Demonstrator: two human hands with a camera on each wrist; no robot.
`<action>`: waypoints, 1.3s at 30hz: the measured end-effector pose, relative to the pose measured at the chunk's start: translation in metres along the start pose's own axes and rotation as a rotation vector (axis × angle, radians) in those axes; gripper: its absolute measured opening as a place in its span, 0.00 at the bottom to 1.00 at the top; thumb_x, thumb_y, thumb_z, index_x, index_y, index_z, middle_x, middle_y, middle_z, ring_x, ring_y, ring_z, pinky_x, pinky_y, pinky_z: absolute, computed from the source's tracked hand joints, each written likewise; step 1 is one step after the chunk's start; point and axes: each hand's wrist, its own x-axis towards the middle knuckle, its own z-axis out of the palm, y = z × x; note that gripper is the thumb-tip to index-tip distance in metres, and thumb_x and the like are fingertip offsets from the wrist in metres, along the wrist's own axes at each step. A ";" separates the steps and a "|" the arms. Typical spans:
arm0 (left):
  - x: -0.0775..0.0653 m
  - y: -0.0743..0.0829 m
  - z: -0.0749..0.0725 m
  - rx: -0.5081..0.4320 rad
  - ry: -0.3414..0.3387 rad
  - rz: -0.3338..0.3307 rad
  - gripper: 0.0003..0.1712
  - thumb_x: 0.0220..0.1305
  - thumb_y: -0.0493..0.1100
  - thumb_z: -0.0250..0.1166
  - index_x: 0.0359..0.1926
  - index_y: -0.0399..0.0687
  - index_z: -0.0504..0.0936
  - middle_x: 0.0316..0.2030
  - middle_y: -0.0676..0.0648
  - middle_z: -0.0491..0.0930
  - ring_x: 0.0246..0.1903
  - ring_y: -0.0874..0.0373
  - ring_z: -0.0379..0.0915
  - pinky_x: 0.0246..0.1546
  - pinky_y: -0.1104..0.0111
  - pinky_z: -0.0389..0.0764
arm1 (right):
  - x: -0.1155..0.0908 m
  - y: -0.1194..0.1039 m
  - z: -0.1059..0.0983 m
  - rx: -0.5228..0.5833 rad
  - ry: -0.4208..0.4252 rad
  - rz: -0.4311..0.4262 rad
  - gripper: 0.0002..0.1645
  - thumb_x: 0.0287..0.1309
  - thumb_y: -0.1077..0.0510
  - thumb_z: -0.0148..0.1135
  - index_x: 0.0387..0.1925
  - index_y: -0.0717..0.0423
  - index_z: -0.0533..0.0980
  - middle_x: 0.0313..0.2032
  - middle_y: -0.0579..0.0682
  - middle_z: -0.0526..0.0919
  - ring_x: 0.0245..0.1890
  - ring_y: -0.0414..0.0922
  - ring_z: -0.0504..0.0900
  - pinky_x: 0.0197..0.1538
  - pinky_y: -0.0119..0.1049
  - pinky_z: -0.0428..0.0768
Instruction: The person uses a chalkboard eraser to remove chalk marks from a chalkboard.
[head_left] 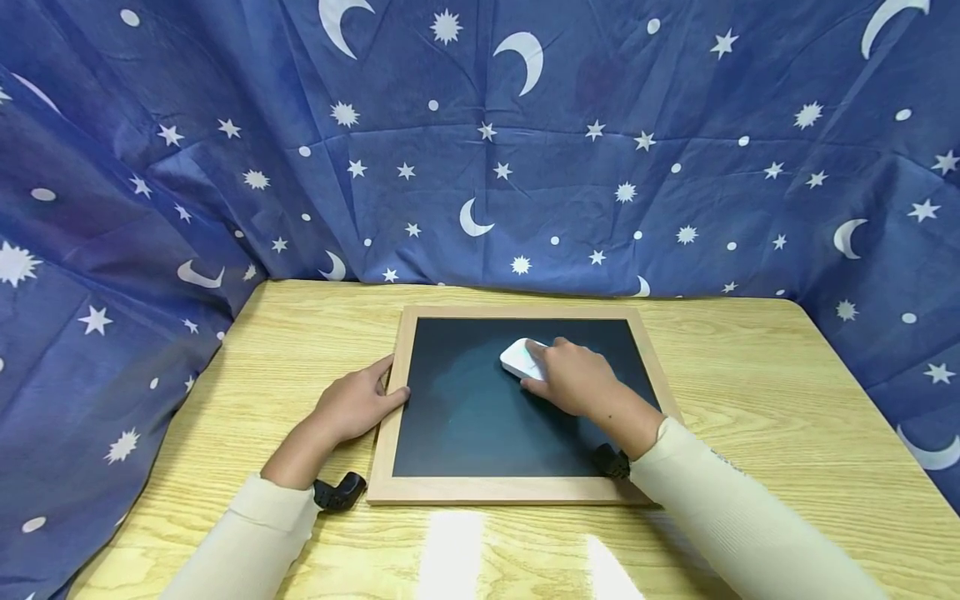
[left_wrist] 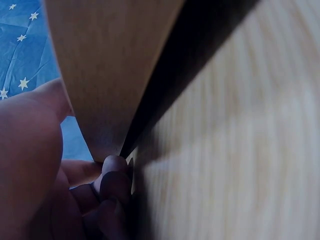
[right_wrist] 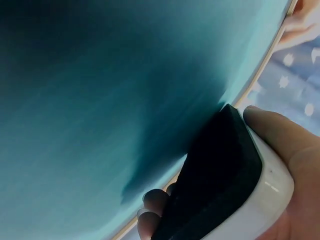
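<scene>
A chalkboard (head_left: 465, 433) in a light wooden frame (head_left: 510, 490) lies on the table. My right hand (head_left: 581, 379) grips a board eraser (head_left: 516, 358) over the upper middle of the board, thumb on one side and fingers on the other. The right wrist view shows the eraser's black felt face (right_wrist: 215, 170) tilted toward the board under its white body. At the frame's left side, my left hand (head_left: 352, 406) holds the edge. Its thumb rests on top of the frame, while several fingers curl against the outer side, seen close up in the left wrist view.
The board lies on a wood-grain table (head_left: 757, 400). A blue curtain (head_left: 420, 200) with white moons and stars hangs behind and along both sides. Black wrist devices (head_left: 340, 492) sit under both cream sleeves (head_left: 750, 508). Bright light patches fall on the table's front.
</scene>
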 end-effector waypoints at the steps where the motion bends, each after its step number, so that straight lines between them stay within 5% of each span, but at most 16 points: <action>1: 0.000 0.000 0.000 0.000 0.000 0.001 0.44 0.67 0.61 0.60 0.78 0.51 0.58 0.25 0.53 0.81 0.21 0.60 0.74 0.25 0.65 0.72 | 0.000 0.008 0.000 0.007 0.001 0.022 0.40 0.62 0.39 0.65 0.71 0.49 0.69 0.49 0.63 0.81 0.34 0.50 0.81 0.37 0.46 0.81; 9: 0.000 0.002 -0.001 0.012 0.001 -0.006 0.44 0.67 0.61 0.59 0.78 0.51 0.58 0.25 0.53 0.82 0.21 0.60 0.74 0.26 0.65 0.72 | -0.011 0.065 -0.005 0.054 0.012 0.094 0.39 0.64 0.43 0.65 0.70 0.59 0.69 0.51 0.67 0.82 0.38 0.51 0.80 0.36 0.46 0.78; 15: 0.000 0.002 -0.001 0.004 -0.002 -0.006 0.44 0.67 0.60 0.59 0.78 0.51 0.57 0.25 0.53 0.81 0.21 0.60 0.74 0.25 0.65 0.72 | -0.018 0.087 -0.006 0.072 0.015 0.134 0.39 0.64 0.44 0.64 0.69 0.62 0.69 0.56 0.72 0.79 0.39 0.54 0.82 0.36 0.48 0.78; 39: 0.001 0.000 0.000 0.010 0.001 0.002 0.44 0.67 0.60 0.59 0.78 0.50 0.58 0.24 0.53 0.81 0.20 0.60 0.74 0.24 0.65 0.71 | -0.017 0.075 -0.003 0.039 0.067 0.103 0.39 0.62 0.46 0.67 0.66 0.66 0.72 0.44 0.69 0.84 0.31 0.52 0.80 0.34 0.47 0.79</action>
